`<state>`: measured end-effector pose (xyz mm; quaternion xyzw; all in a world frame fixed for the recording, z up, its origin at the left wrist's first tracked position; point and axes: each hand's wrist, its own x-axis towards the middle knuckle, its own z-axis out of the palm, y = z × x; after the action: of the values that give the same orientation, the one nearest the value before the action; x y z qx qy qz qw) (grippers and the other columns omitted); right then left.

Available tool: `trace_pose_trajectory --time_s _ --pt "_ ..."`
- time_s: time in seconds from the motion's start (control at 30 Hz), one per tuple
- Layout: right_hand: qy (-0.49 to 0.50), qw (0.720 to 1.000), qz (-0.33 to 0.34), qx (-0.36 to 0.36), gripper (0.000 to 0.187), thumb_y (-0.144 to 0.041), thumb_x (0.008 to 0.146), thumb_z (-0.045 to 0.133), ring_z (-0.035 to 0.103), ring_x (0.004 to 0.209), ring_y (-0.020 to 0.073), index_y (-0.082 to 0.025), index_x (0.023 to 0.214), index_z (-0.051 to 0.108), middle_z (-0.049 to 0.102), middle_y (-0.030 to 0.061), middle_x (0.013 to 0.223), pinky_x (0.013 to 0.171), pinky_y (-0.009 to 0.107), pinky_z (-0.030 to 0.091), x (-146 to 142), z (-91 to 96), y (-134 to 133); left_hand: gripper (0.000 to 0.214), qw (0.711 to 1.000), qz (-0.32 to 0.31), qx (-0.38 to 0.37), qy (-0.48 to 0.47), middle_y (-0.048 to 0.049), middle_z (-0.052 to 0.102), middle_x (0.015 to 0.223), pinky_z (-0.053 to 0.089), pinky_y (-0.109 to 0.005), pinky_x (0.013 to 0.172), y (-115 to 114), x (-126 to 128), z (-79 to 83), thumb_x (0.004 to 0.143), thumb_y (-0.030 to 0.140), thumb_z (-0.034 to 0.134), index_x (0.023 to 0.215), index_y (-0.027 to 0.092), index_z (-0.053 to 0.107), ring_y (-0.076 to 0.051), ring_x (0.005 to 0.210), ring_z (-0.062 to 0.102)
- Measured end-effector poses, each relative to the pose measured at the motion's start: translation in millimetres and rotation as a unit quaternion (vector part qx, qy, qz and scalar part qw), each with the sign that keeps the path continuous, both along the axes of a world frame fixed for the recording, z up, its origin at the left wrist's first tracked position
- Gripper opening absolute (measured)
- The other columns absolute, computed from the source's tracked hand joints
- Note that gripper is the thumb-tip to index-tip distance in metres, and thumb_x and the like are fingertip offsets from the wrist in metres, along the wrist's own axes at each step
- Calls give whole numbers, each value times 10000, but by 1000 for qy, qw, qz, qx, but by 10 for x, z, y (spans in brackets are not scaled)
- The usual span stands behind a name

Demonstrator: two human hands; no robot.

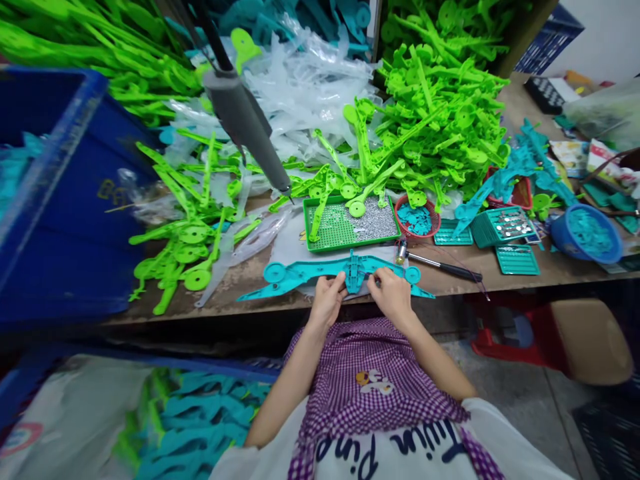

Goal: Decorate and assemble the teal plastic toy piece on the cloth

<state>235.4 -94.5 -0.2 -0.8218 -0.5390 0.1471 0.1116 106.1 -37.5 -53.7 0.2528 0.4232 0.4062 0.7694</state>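
Observation:
A long teal plastic part [300, 272] with a ribbed centre block and round ends lies across the table's front edge. My left hand [327, 298] is closed on its near edge, just left of the centre block. On the other side of the block, my right hand [391, 293] has its fingers pinched together against the part; whatever is between them is hidden. Behind the part is a green tray [325, 245] with many small metal pieces. A hammer [443, 266] lies to the right of the tray. A grey power screwdriver [245, 123] hangs tip-down at the upper left.
Loose lime-green plastic parts [440, 113] are heaped at the back and left. Clear plastic bags [305, 87] lie among them. A blue crate [65, 200] stands at left. A red basket [425, 233], teal trays [517, 260] and a blue bucket [573, 240] sit right.

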Motion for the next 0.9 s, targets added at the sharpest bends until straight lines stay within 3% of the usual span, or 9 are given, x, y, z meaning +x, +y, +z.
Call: trace_pose_trajectory --time_s 0.23,0.47,0.7,0.9 --pt "4 997 -6 -81 269 -300 945 453 685 831 206 -215 880 699 752 69 956 629 272 357 14 127 87 578 1000 0 -4 -4 -18 737 758 585 -401 804 5 2 1 554 430 894 913 184 514 -212 781 731" --pt "-15 983 98 -156 293 -364 968 469 704 902 262 -225 947 726 758 116 988 685 309 419 22 341 329 536 999 -18 7 -26 -53 755 819 595 -403 834 44 -2 55 521 451 906 853 166 597 -255 931 720" --pt "10 989 102 -110 274 -399 972 484 696 874 232 -234 968 702 757 73 929 689 285 425 54 223 200 524 999 -24 6 -22 -73 756 813 600 -425 828 43 -13 65 527 450 904 846 148 619 -280 905 727" --pt "-7 991 128 -41 257 -336 1003 426 676 875 205 -216 1048 648 726 74 1075 636 268 371 51 76 70 522 999 1 0 -37 -59 761 872 589 -413 852 53 -17 37 543 408 907 882 172 588 -252 924 725"
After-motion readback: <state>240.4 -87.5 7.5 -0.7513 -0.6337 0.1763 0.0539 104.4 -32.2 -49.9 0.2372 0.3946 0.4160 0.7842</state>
